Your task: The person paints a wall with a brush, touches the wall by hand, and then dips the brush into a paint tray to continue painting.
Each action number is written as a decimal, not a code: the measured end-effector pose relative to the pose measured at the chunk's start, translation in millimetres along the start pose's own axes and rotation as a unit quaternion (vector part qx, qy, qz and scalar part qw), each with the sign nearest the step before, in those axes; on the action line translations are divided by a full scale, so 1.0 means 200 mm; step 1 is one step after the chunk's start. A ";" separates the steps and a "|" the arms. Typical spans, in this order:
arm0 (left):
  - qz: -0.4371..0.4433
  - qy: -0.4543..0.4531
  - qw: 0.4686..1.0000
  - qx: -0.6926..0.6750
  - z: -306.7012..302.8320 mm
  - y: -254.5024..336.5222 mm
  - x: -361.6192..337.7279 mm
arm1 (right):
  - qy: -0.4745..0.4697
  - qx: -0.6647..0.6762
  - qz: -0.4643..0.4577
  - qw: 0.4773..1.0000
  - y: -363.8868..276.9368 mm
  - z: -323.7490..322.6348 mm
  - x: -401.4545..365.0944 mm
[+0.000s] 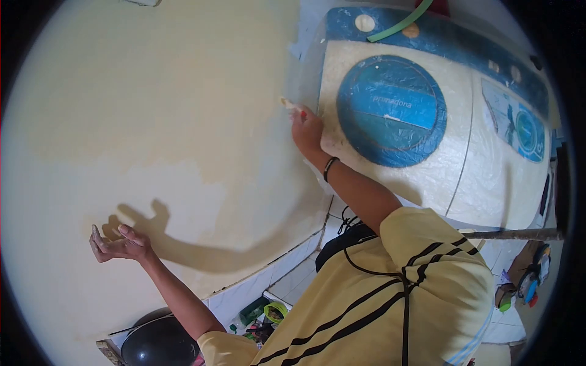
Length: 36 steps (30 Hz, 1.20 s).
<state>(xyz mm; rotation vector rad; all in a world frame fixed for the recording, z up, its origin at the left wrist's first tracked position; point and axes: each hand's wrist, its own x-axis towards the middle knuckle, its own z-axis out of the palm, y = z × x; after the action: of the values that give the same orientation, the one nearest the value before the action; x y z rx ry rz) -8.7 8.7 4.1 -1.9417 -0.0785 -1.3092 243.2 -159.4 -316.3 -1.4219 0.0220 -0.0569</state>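
My right hand is closed around a small paintbrush with a cream-coated tip and a bit of red near the fingers. The brush tip is at the cream wall, close to where its colour meets a pale blue strip; whether it touches cannot be made out. Away to the left, my left hand is held near the wall with fingers apart and loosely bent, holding nothing. Pale smears mark its fingertips. Darker and lighter cream patches cover the wall.
Just right of my right hand stands a plastic-wrapped twin-tub washing machine, a green hose over its top. Below are a round black vessel, a yellow-green container and white tiles. A bar juts in at right.
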 end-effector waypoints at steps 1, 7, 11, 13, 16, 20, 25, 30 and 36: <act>0.001 0.003 1.000 -0.002 0.00 0.00 0.00 | -0.059 -0.073 0.010 0.996 -0.02 0.01 -0.03; -0.009 -0.008 1.000 0.016 0.00 0.02 0.01 | -0.189 0.207 0.023 0.960 -0.13 -0.05 -0.39; 0.000 0.021 1.000 -0.016 0.00 0.02 0.01 | -0.032 0.103 0.029 0.994 0.03 -0.05 -0.19; 0.004 0.018 1.000 -0.002 0.00 0.03 0.02 | -0.104 0.009 0.023 0.994 -0.06 -0.06 -0.20; 0.007 0.006 1.000 0.012 0.00 0.04 0.03 | -0.154 0.024 0.006 0.988 -0.16 -0.02 -0.38; 0.001 0.016 1.000 -0.014 0.01 0.03 0.02 | -0.214 0.187 -0.013 0.959 -0.15 -0.08 -0.40; 0.013 -0.011 0.999 0.027 -0.01 0.01 0.01 | -0.114 -0.034 0.049 0.992 -0.10 -0.03 -0.23; -0.004 0.008 1.000 -0.016 0.00 0.02 0.01 | -0.175 0.120 -0.010 0.977 -0.19 0.00 -0.49; -0.005 0.025 1.000 -0.017 0.01 0.02 0.01 | -0.115 0.087 0.036 0.989 -0.07 -0.05 -0.30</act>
<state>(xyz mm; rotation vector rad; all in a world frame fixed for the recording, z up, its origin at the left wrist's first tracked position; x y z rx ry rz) -4.6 5.7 2.9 -1.9374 -0.0421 -1.3735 183.3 -168.0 -305.0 -1.2439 -0.1185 0.1617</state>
